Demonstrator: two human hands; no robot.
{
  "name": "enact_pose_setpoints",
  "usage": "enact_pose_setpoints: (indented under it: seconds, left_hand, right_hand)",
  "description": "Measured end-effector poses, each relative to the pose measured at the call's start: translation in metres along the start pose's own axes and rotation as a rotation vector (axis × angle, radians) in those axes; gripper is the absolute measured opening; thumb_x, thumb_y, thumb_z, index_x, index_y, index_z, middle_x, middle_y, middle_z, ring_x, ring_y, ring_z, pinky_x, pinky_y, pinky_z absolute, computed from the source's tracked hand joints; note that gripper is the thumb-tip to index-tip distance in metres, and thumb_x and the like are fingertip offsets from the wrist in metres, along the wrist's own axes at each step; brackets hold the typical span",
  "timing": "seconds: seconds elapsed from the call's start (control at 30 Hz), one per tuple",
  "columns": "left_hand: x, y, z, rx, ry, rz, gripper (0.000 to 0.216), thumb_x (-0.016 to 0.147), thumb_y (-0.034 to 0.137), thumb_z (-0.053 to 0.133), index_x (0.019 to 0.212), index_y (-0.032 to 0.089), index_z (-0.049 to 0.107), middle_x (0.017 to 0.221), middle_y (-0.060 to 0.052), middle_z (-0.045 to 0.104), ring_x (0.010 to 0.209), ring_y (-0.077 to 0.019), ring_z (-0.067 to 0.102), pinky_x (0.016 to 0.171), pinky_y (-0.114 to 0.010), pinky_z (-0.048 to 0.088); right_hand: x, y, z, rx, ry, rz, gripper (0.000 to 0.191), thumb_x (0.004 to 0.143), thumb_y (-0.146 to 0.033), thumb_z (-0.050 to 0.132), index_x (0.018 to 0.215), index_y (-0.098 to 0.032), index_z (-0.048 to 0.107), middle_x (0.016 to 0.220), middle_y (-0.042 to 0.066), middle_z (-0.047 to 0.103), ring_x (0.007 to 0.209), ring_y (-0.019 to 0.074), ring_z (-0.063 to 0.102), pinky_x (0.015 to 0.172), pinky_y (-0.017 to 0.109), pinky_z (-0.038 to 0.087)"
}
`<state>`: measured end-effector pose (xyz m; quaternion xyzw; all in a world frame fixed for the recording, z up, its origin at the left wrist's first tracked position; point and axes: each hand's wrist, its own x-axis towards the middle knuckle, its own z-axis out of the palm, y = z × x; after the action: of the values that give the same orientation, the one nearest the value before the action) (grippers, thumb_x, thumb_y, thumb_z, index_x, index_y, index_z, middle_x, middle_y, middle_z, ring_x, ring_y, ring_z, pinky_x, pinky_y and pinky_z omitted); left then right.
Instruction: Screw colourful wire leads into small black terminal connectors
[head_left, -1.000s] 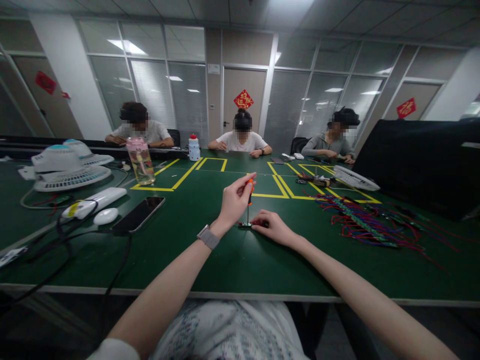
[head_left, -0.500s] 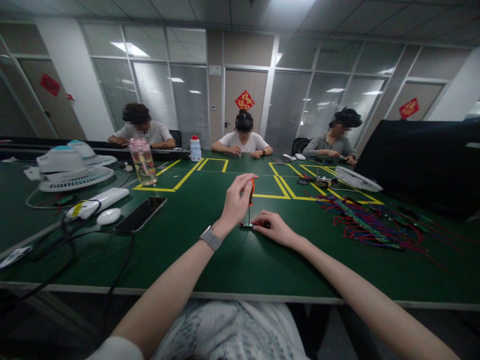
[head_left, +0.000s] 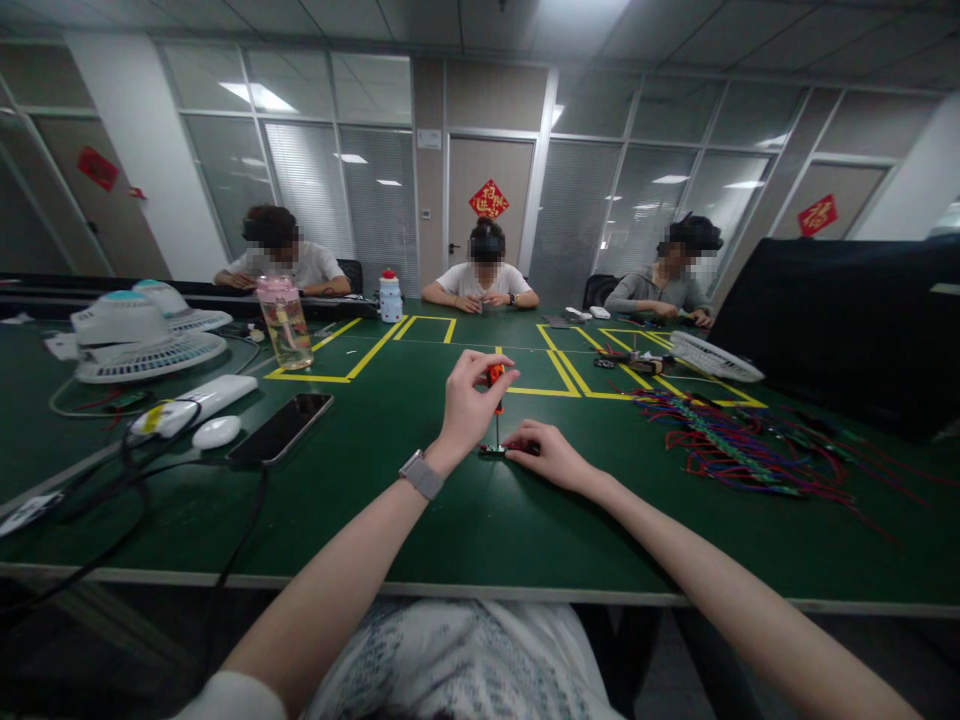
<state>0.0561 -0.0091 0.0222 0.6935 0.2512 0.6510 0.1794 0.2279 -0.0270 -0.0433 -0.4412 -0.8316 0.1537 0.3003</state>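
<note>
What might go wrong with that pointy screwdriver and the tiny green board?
The screwdriver stands upright with its tip down at the green board, so it might slip and scratch it. The right hand has its fingers at the board's edge, close to the tip, so a slip could poke them. And if they loosen, the little board might slide.

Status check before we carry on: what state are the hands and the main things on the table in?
Circuit board, lying flat
Screwdriver, upright, tip down at the board
Left hand, curled about the screwdriver's handle, firmness unclear
Right hand, closed on the board's right end
Phone, face up, screen dark
Pink-lidded bottle, upright, lid on
Red-topped bottle, upright, top on
Wired strip, lying flat, wires spread out
</note>
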Motion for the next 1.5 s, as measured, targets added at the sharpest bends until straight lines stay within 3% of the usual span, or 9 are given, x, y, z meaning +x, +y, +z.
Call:
enact_pose_setpoints:
  seconds: [0.27, 0.47, 0.6, 0.83, 0.97, 1.13, 1.3, 1.43, 1.5]
  left_hand:
    - [0.003, 0.0, -0.001, -0.068, -0.109, -0.043, 0.031, 0.096, 0.024, 0.043, 0.12, 0.021, 0.063, 0.126, -0.007, 0.064, 0.119, -0.0188, 0.058, 0.103, -0.034, 0.044]
    - [0.002, 0.002, 0.001, -0.06, -0.06, -0.04, 0.02, 0.086, 0.027, 0.061, 0.103, 0.02, 0.07, 0.097, -0.005, 0.067, 0.082, -0.0138, 0.065, 0.071, -0.024, 0.053]
    - [0.001, 0.005, -0.002, 0.127, 0.009, 0.042, 0.013, 0.08, 0.028, 0.071, 0.09, 0.021, 0.072, 0.088, -0.002, 0.056, 0.077, -0.0118, 0.058, 0.075, -0.025, 0.051]
    - [0.003, 0.003, -0.001, 0.012, -0.134, 0.03, 0.032, 0.096, 0.022, 0.041, 0.12, 0.021, 0.063, 0.13, -0.009, 0.058, 0.124, -0.0185, 0.053, 0.106, -0.035, 0.041]
    - [0.003, -0.001, 0.002, -0.154, -0.151, -0.109, 0.033, 0.094, 0.025, 0.048, 0.124, 0.02, 0.06, 0.121, -0.009, 0.065, 0.097, -0.0164, 0.068, 0.082, -0.029, 0.055]
    - [0.001, 0.003, 0.0, 0.014, -0.049, -0.01, 0.018, 0.082, 0.027, 0.067, 0.1, 0.022, 0.07, 0.09, -0.002, 0.065, 0.08, -0.0133, 0.063, 0.066, -0.023, 0.053]
    - [-0.002, 0.009, -0.002, 0.235, -0.021, 0.119, 0.016, 0.09, 0.028, 0.057, 0.096, 0.02, 0.07, 0.096, -0.005, 0.056, 0.088, -0.0148, 0.058, 0.085, -0.031, 0.05]
    - [0.0, 0.008, -0.001, 0.123, -0.122, 0.116, 0.033, 0.097, 0.02, 0.038, 0.119, 0.021, 0.062, 0.128, -0.011, 0.054, 0.123, -0.0191, 0.051, 0.106, -0.038, 0.041]
    - [0.002, 0.005, 0.0, -0.003, -0.159, 0.032, 0.033, 0.097, 0.022, 0.039, 0.123, 0.021, 0.06, 0.13, -0.01, 0.058, 0.123, -0.02, 0.054, 0.105, -0.038, 0.044]
  right_hand:
    - [0.0, -0.001, -0.001, 0.012, -0.006, 0.005, 0.016, 0.084, -0.024, 0.064, 0.093, -0.016, 0.073, 0.081, 0.003, 0.058, 0.072, 0.0139, 0.055, 0.067, 0.026, 0.044]
    - [0.0, 0.0, -0.001, 0.01, -0.004, 0.007, 0.016, 0.083, -0.025, 0.064, 0.093, -0.017, 0.073, 0.082, 0.003, 0.058, 0.072, 0.0137, 0.056, 0.067, 0.026, 0.044]
    - [0.0, 0.0, 0.0, 0.004, -0.003, 0.01, 0.015, 0.083, -0.025, 0.064, 0.093, -0.017, 0.073, 0.082, 0.003, 0.058, 0.072, 0.014, 0.056, 0.067, 0.026, 0.044]
    - [0.0, -0.001, -0.001, 0.004, -0.004, -0.002, 0.016, 0.083, -0.024, 0.064, 0.093, -0.016, 0.073, 0.082, 0.003, 0.058, 0.072, 0.0135, 0.055, 0.067, 0.026, 0.044]
    - [0.0, -0.002, 0.0, 0.005, -0.006, 0.006, 0.016, 0.083, -0.023, 0.064, 0.094, -0.016, 0.073, 0.082, 0.003, 0.058, 0.071, 0.0133, 0.055, 0.066, 0.026, 0.044]
    - [0.0, -0.002, 0.0, 0.004, -0.001, 0.012, 0.016, 0.083, -0.024, 0.064, 0.094, -0.016, 0.073, 0.081, 0.003, 0.058, 0.071, 0.0134, 0.055, 0.066, 0.026, 0.044]
    - [0.0, -0.003, -0.001, 0.006, -0.002, 0.008, 0.015, 0.083, -0.023, 0.064, 0.093, -0.016, 0.073, 0.082, 0.003, 0.059, 0.071, 0.0134, 0.055, 0.067, 0.026, 0.044]
    - [0.0, -0.003, -0.001, 0.002, 0.002, 0.001, 0.016, 0.083, -0.023, 0.064, 0.093, -0.016, 0.073, 0.081, 0.003, 0.059, 0.071, 0.0137, 0.056, 0.067, 0.027, 0.045]
    - [0.0, -0.002, -0.001, 0.005, 0.003, 0.002, 0.016, 0.083, -0.024, 0.064, 0.093, -0.016, 0.073, 0.082, 0.004, 0.059, 0.072, 0.0139, 0.056, 0.068, 0.027, 0.045]
